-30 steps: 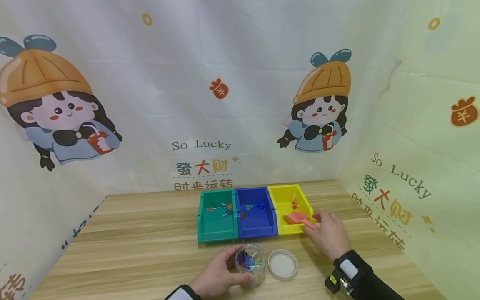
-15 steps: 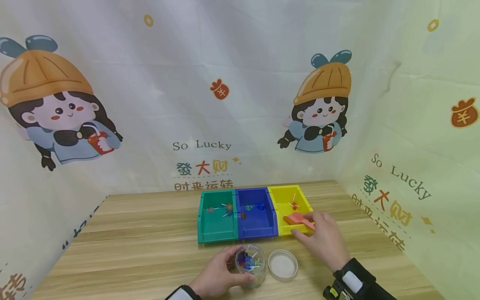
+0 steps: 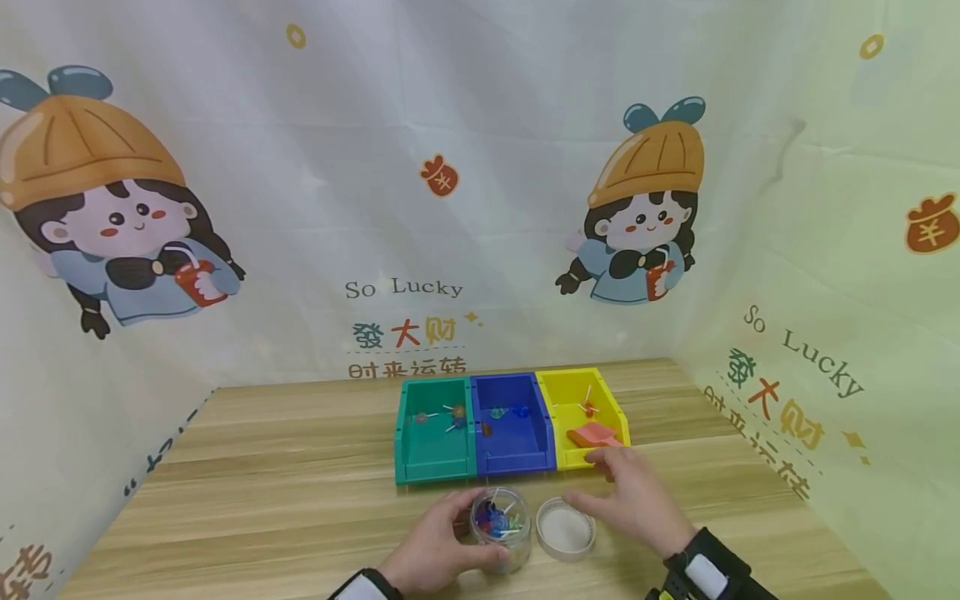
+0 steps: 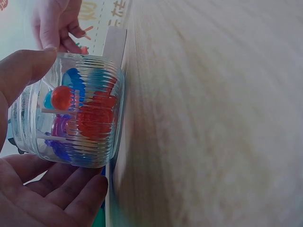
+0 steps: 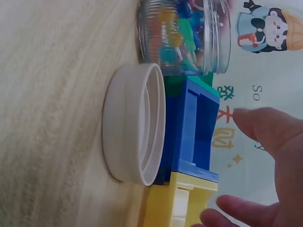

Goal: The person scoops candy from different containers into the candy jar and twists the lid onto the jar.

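Note:
A clear ribbed jar (image 3: 504, 542) of colourful small lollipops stands on the wooden table, gripped between the thumb and fingers of my left hand (image 3: 435, 546). To its right lies a round white lid (image 3: 566, 542), hollow side up. My right hand (image 3: 641, 504) hovers above and right of the lid with thumb and fingers spread, holding nothing. In the right wrist view the lid (image 5: 125, 125) is apart from the fingers. A pink scoop (image 3: 594, 433) lies in the yellow bin (image 3: 573, 460), its handle partly hidden by the right hand.
Joined to the yellow bin are a blue bin (image 3: 517, 462) and a green bin (image 3: 438, 471), standing behind the jar. Lollipops (image 3: 456, 412) lie in the green bin; small pieces are in the blue and red candy (image 3: 588, 408) in the yellow. A printed curtain (image 3: 510, 217) encloses the table.
My right hand has let go of the scoop, leaving it in the yellow bin, and moved left and nearer, towards the lid. The left hand and jar have stayed put.

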Motion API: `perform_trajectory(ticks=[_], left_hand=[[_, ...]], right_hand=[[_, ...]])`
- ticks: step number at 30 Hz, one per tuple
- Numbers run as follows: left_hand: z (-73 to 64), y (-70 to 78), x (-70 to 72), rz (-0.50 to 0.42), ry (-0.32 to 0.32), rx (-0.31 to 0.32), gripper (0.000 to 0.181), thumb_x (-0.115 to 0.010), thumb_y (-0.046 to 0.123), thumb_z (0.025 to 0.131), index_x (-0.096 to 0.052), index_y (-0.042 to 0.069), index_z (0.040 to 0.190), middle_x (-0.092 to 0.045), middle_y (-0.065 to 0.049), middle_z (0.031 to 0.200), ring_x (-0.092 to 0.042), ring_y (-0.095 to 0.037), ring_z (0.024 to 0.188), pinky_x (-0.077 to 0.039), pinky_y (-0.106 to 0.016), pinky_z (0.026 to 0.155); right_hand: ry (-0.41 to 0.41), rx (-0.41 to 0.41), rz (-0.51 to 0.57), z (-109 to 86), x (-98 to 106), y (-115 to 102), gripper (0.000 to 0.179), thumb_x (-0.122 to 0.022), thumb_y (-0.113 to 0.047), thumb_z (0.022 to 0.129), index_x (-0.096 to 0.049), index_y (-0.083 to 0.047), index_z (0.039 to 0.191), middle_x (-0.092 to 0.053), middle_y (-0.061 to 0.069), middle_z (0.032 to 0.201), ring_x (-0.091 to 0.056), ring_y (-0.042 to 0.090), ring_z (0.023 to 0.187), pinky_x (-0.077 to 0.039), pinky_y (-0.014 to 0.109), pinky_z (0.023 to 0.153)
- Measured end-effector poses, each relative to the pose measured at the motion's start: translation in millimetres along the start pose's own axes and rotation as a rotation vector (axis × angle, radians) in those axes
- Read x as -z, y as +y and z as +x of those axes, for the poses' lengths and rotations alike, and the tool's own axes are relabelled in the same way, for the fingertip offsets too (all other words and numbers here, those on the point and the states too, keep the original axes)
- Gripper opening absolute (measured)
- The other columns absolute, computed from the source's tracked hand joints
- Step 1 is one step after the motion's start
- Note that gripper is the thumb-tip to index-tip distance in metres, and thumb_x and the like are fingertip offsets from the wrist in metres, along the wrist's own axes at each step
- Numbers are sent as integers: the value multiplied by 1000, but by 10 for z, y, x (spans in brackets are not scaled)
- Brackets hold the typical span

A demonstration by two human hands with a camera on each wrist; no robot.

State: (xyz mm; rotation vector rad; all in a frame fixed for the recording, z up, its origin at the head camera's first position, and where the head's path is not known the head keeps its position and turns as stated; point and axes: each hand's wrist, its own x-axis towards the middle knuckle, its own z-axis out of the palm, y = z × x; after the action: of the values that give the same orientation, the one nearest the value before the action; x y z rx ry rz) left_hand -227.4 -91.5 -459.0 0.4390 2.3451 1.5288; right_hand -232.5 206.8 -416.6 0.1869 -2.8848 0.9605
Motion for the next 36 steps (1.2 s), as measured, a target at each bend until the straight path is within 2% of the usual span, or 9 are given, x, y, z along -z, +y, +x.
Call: perform_trajectory(ticks=[6, 11, 16, 24, 36], left_hand=[[-1, 1, 4, -6, -4, 7, 80, -96, 38, 86, -61, 11, 153, -67, -7, 143, -65, -30, 132, -49, -63, 119], [-5, -7, -2, -5, 0, 1, 81, -96, 38, 86, -61, 9, 153, -68, -7, 142, -66, -30, 132, -51, -62, 118], [-1, -14, -15, -23, 0, 3, 81, -96, 35, 85, -60, 8, 153, -70, -7, 141, -67, -30, 131, -52, -61, 117], [20, -19, 2, -69, -24, 3, 78, -96, 28, 86, -60, 9, 152, -70, -6, 139, -67, -28, 129, -52, -59, 118], [17, -19, 8, -69, -20, 17, 79, -97, 28, 85, -60, 9, 152, -70, -7, 141, -67, -29, 131, -53, -58, 117]], right_hand=[[-172, -23, 24, -28, -96, 53, 75, -95, -50, 83, -69, -5, 137, -72, 13, 128, -68, 28, 112, -62, 55, 99], [-242, -38, -23, -53, -216, 96, 84, -98, -51, 79, -68, -5, 142, -70, 10, 128, -62, 24, 110, -59, 55, 103], [-249, -32, -44, -69, -277, 128, 89, -102, -51, 73, -67, -4, 140, -68, 10, 127, -59, 25, 110, -57, 57, 104], [-225, 20, -60, -82, -294, 134, 84, -104, -45, 71, -68, -5, 135, -68, 12, 126, -59, 28, 113, -57, 59, 103], [-213, -37, -57, -72, -322, 142, 85, -104, -43, 71, -67, -5, 138, -68, 14, 131, -61, 28, 114, -58, 60, 104]])
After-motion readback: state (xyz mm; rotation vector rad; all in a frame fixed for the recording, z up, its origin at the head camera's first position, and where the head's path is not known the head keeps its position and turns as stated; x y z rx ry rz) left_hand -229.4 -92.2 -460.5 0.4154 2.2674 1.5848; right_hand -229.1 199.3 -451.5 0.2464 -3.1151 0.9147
